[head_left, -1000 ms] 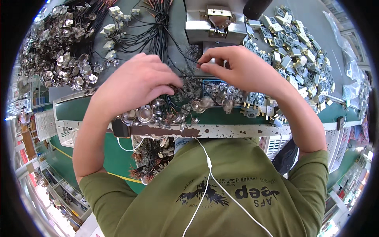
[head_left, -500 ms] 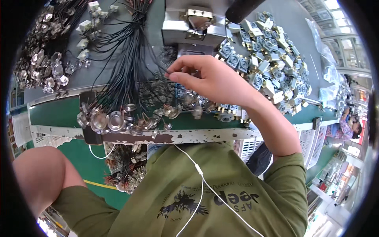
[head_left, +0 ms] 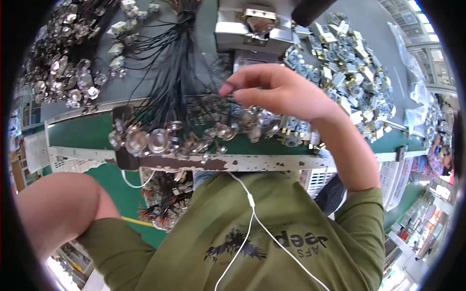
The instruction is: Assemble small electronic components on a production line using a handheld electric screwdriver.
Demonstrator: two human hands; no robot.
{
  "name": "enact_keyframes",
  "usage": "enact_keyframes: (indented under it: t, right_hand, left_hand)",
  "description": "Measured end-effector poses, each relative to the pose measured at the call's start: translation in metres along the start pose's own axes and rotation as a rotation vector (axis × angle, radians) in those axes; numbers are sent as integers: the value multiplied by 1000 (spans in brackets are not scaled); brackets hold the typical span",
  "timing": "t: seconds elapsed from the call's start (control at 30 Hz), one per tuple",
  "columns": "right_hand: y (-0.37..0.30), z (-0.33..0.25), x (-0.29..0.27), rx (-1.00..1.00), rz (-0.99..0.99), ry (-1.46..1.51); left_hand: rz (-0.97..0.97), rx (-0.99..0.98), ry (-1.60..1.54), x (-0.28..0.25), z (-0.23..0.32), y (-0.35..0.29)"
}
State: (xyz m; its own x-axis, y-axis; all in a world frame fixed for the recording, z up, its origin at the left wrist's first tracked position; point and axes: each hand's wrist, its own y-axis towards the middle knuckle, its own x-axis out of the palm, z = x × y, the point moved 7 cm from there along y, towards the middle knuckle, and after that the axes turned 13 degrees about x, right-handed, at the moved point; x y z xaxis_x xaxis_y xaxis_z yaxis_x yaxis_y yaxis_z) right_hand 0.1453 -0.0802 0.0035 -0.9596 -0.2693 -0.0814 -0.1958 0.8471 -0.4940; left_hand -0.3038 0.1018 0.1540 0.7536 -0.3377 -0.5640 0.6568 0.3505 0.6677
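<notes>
My right hand [head_left: 284, 94] reaches over the bench from the right, above a pile of small dark coil springs [head_left: 208, 111]. Its thumb and forefinger are pinched close together, and I cannot make out what, if anything, is between them. Left of the fingertips lies a bundle of thin black wires [head_left: 182, 63], whose near ends carry round shiny metal caps [head_left: 158, 140] along the bench edge. More loose metal caps [head_left: 255, 127] sit under my wrist. To the right spreads a heap of small grey and white blocks [head_left: 354, 72]. My left hand is outside the view; only a bent bare arm shows.
A silver metal fixture [head_left: 255, 29] stands at the back, beside a black tube [head_left: 310, 9]. More capped wires [head_left: 73, 77] pile at far left. A dark phone [head_left: 127, 157] with a white cable lies on the worn front rail [head_left: 272, 164]. Someone in patterned clothing [head_left: 433, 162] is far right.
The whole view has shifted to the right. My right hand has moved slightly right against the bench, its fingertips drawing away from the black wires.
</notes>
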Motion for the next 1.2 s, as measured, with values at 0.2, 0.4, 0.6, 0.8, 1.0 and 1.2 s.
enact_keyframes:
  t: [0.2, 0.4, 0.6, 0.8, 1.0, 1.2]
  right_hand:
    - [-20, -12, 20, 10, 69, -43]
    - [-27, 0, 34, 19, 116, -60]
    - [-49, 34, 6, 65, 134, 61]
    - [-71, 40, -20, -33, 293, 223]
    - [-80, 31, -37, -73, 518, 87]
    - [-86, 23, -37, -181, 648, -66]
  left_hand:
    - [-233, 74, -10, 230, 40, 164]
    - [-929, 123, 186, 318, 37, 102]
    - [-1143, 136, 383, 345, 32, 93]
    - [-1006, 352, 231, 341, 37, 109]
    - [-682, 337, 161, 346, 49, 135]
    - [-874, 336, 53, 367, 55, 121]
